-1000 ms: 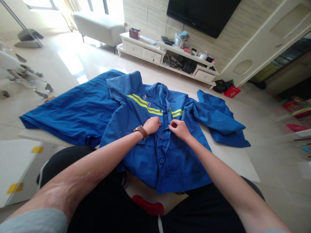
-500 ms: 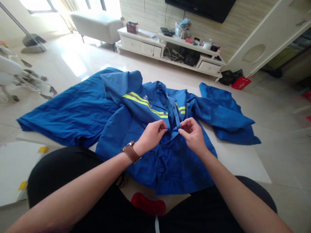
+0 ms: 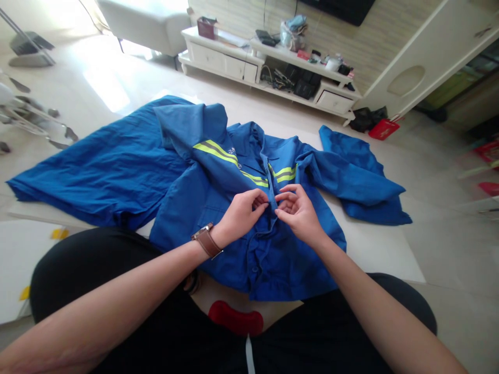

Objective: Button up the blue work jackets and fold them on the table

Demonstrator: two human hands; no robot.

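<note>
A blue jacket [image 3: 218, 202] with yellow-green and grey stripes lies spread on a low white surface, its collar pointing away from me. My left hand [image 3: 245, 210], with a brown-strapped watch on the wrist, pinches one front edge of the jacket near the middle. Just right of it, my right hand [image 3: 298, 213] holds the other front edge between thumb and fingers. The two hands are close but apart. A button shows lower down on the front. Whatever lies between the left fingertips is too small to make out.
Another blue garment [image 3: 105, 161] lies to the left, and more blue cloth [image 3: 354, 150] at the right. The white surface [image 3: 393, 254] shows at the right. Beyond stands a white TV cabinet [image 3: 218, 59] with items on it. A red object [image 3: 236, 318] is between my legs.
My right hand has moved left with the front edge, nearer my left hand. The jacket's two fronts are closer together at the chest. The whole view has shifted slightly.
</note>
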